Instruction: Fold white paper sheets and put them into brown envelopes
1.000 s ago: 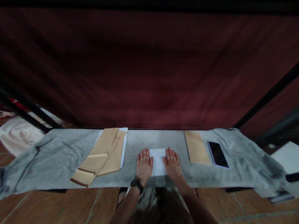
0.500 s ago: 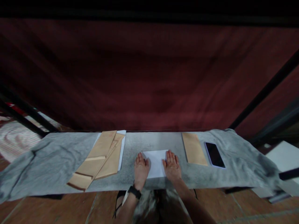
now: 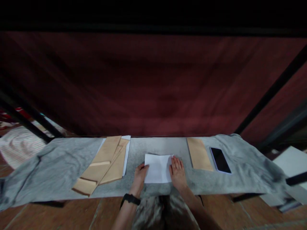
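A white sheet of paper lies on the grey cloth in front of me, with a faint upright crease right of its middle. My left hand grips the sheet's left edge, the thumb on top and the other fingers partly hidden under it. A dark watch is on that wrist. My right hand rests flat over the right edge of the paper, its fingers stretched out and pointing away from me.
Several brown envelopes overlap at the left, with white sheets under them. At the right lie one brown envelope and a phone. Grey cloth covers the narrow table; a dark red curtain hangs behind.
My left hand has slid left off the top of the paper and taken its left edge between thumb and fingers. More of the sheet shows. My right hand stays flat on the right side.
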Demonstrator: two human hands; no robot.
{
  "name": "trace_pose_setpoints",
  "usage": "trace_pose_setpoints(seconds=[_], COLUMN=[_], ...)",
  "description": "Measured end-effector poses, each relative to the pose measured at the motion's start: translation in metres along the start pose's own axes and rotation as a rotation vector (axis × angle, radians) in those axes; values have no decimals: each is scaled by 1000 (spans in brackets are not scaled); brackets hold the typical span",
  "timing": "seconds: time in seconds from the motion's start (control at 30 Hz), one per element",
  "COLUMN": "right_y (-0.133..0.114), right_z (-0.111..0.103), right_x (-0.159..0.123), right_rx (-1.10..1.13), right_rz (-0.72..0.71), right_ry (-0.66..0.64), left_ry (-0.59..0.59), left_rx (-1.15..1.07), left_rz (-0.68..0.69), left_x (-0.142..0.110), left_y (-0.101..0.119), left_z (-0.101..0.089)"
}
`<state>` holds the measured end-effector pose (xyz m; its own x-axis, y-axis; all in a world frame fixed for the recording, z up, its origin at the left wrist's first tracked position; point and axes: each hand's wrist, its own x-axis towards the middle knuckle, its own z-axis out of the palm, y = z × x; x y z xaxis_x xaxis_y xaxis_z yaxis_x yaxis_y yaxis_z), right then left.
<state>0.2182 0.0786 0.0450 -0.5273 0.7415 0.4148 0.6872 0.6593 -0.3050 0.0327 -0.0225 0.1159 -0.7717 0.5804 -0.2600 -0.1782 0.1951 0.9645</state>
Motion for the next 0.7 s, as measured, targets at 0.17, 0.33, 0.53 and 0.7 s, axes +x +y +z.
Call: trace_pose_setpoints(seconds=[0.17, 0.33, 0.53, 0.7], right_y=[-43, -73, -67, -60], right_z=[-24, -37, -67, -60], right_x=[-25, -12, 26, 13], right_rx=[190, 566, 1434, 1525], right_rz=[-242, 6, 559, 680], right_ry=[-122, -42, 187, 121], left_ry=[-52, -205, -162, -292], left_rx=[-101, -166, 75, -40], left_rz=[-2, 65, 128, 76], left_x=[-9, -18, -20, -28], left_y=[18, 38, 27, -6], left_z=[5, 9, 0, 4])
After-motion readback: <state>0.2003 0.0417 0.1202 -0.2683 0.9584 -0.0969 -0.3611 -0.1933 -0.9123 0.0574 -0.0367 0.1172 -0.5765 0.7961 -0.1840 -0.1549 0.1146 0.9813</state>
